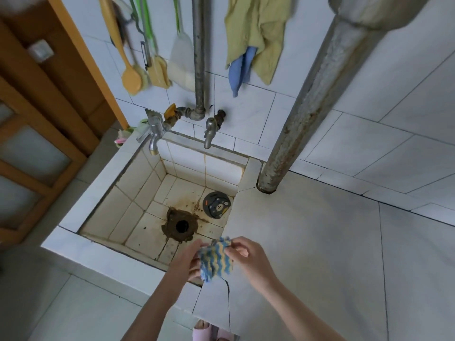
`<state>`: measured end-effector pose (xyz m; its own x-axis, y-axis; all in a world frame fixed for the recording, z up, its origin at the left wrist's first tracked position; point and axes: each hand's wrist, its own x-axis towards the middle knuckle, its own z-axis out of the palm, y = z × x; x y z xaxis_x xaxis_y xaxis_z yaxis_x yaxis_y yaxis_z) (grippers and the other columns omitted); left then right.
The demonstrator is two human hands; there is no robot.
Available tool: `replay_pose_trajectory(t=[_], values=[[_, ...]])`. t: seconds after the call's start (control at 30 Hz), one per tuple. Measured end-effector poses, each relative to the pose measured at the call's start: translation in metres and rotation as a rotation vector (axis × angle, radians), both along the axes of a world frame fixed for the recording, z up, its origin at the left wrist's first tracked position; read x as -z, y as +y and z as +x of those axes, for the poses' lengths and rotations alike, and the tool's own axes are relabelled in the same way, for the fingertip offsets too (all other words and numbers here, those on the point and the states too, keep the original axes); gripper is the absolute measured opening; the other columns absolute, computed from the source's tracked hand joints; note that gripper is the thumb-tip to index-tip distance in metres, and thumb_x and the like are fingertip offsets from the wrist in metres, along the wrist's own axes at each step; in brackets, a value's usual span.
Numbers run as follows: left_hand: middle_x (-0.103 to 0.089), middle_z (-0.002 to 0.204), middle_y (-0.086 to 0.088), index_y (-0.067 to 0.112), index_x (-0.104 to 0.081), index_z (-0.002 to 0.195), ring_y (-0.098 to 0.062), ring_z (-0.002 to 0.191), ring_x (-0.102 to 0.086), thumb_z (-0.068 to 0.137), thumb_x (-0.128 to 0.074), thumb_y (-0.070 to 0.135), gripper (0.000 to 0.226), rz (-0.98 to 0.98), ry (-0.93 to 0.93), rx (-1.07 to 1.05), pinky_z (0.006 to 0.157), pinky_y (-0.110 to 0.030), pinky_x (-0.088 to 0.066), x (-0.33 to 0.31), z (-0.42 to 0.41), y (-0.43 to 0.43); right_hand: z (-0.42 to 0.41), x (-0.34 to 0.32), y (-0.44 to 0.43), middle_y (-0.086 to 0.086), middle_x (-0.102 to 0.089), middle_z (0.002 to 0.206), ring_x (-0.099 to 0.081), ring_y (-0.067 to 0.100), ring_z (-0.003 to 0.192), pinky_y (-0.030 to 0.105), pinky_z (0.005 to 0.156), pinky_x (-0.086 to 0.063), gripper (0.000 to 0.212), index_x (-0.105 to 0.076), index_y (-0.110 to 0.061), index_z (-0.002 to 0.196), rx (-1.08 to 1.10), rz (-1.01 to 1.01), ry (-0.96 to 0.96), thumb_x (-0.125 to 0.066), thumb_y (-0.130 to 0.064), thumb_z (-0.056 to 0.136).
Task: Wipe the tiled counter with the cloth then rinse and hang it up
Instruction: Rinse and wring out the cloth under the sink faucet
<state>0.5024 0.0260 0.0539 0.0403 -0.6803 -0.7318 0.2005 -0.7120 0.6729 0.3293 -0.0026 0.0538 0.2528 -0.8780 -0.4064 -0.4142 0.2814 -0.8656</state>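
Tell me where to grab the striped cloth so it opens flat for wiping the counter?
Pinch the striped cloth at its upper corners, one per side: left hand from the left, right hand from the right. It is bunched between both hands at the sink's front edge, so pulling apart should probably spread it.

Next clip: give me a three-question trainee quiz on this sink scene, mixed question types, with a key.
1. True or false: both hands hold the striped cloth.
2. Is water running from either tap?
3. The round bear-face disc lies: A) on the counter, B) inside the sink basin, C) on the wall.

Key:
1. True; the left hand and right hand both grip it by the sink's front corner.
2. No; no stream shows below the left tap or the right tap.
3. B.
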Motion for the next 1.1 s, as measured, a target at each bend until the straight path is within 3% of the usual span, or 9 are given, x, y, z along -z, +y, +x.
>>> replay_pose_trajectory(t=[0.1, 0.17, 0.23, 0.33, 0.53, 0.7, 0.83, 0.97, 1.1], values=[[-0.063, 0.063, -0.001, 0.005, -0.065, 0.091, -0.011, 0.055, -0.06, 0.091, -0.058, 0.019, 0.017, -0.034, 0.028, -0.019, 0.052, -0.016, -0.049, -0.008, 0.019, -0.005, 0.02, -0.008, -0.016, 0.0, -0.068, 0.082, -0.062, 0.005, 0.074, 0.018, 0.064, -0.051, 0.007, -0.067, -0.015, 0.089, 0.042, 0.078, -0.054, -0.062, -0.021, 0.089], [-0.071, 0.072, -0.005, 0.002, -0.065, 0.097, -0.013, 0.062, -0.068, 0.088, -0.062, 0.012, 0.015, -0.046, 0.003, -0.02, 0.057, -0.018, -0.053, -0.011, 0.032, -0.006, 0.035, -0.012, -0.023, 0.004, -0.068, 0.085, -0.063, 0.006, 0.072, 0.016, 0.06, -0.051, 0.006, -0.066, -0.017, 0.086, 0.031, 0.117, -0.095, -0.061, -0.017, 0.089], [-0.073, 0.088, -0.012, 0.003, -0.065, 0.102, -0.019, 0.073, -0.07, 0.087, -0.062, 0.014, 0.019, -0.032, -0.016, -0.073, 0.065, -0.024, -0.057, -0.008, 0.046, -0.01, 0.047, -0.014, -0.029, 0.004, -0.067, 0.087, -0.064, 0.01, 0.073, 0.019, 0.063, -0.054, 0.008, -0.064, -0.022, 0.086, 0.019, 0.128, -0.109, -0.061, -0.015, 0.09], [-0.07, 0.093, -0.013, 0.006, -0.062, 0.103, -0.019, 0.072, -0.07, 0.091, -0.057, 0.013, 0.015, -0.035, 0.0, -0.246, 0.06, -0.024, -0.057, -0.005, 0.066, -0.022, 0.063, -0.012, -0.041, 0.003, -0.068, 0.095, -0.066, 0.015, 0.082, 0.024, 0.073, -0.055, 0.011, -0.065, -0.021, 0.1, 0.046, 0.14, -0.136, -0.062, -0.019, 0.09], [-0.066, 0.092, -0.008, 0.005, -0.054, 0.117, -0.018, 0.079, -0.063, 0.096, -0.049, 0.01, 0.023, -0.064, -0.045, -0.382, 0.055, -0.017, -0.055, -0.002, 0.118, -0.068, 0.105, -0.025, -0.08, -0.003, -0.068, 0.095, -0.064, 0.012, 0.091, 0.028, 0.084, -0.052, 0.011, -0.066, -0.022, 0.1, 0.1, 0.015, -0.138, -0.06, -0.025, 0.091], [-0.065, 0.093, -0.005, 0.005, -0.054, 0.121, -0.015, 0.081, -0.063, 0.095, -0.05, 0.01, 0.027, -0.111, -0.023, -0.37, 0.058, -0.015, -0.054, -0.008, 0.152, -0.119, 0.156, -0.06, -0.124, -0.011, -0.063, 0.103, -0.058, -0.001, 0.092, 0.008, 0.077, -0.042, 0.023, -0.059, -0.025, 0.112, 0.107, -0.166, -0.118, -0.06, -0.03, 0.09], [-0.066, 0.098, -0.008, 0.003, -0.053, 0.126, -0.017, 0.083, -0.064, 0.096, -0.049, 0.01, 0.031, -0.17, 0.003, -0.326, 0.063, -0.019, -0.055, -0.015, 0.167, -0.153, 0.186, -0.085, -0.156, -0.014, -0.058, 0.114, -0.056, 0.004, 0.098, 0.019, 0.082, -0.046, 0.039, -0.055, -0.027, 0.122, 0.158, -0.322, -0.152, -0.067, -0.031, 0.085], [-0.064, 0.107, -0.01, 0.008, -0.053, 0.125, -0.016, 0.085, -0.064, 0.096, -0.049, 0.011, 0.029, -0.198, 0.004, -0.296, 0.074, -0.023, -0.054, -0.018, 0.176, -0.173, 0.208, -0.094, -0.172, -0.013, -0.05, 0.117, -0.049, 0.003, 0.105, 0.019, 0.088, -0.042, 0.059, -0.049, -0.027, 0.128, 0.125, -0.41, -0.058, -0.074, -0.039, 0.076], [-0.065, 0.107, -0.01, 0.008, -0.054, 0.125, -0.018, 0.088, -0.064, 0.096, -0.048, 0.011, 0.029, -0.219, 0.004, -0.274, 0.082, -0.027, -0.051, -0.016, 0.182, -0.179, 0.221, -0.088, -0.173, -0.011, -0.047, 0.113, -0.046, 0.001, 0.107, 0.014, 0.092, -0.038, 0.062, -0.049, -0.025, 0.128, 0.149, -0.465, 0.008, -0.075, -0.042, 0.074]])
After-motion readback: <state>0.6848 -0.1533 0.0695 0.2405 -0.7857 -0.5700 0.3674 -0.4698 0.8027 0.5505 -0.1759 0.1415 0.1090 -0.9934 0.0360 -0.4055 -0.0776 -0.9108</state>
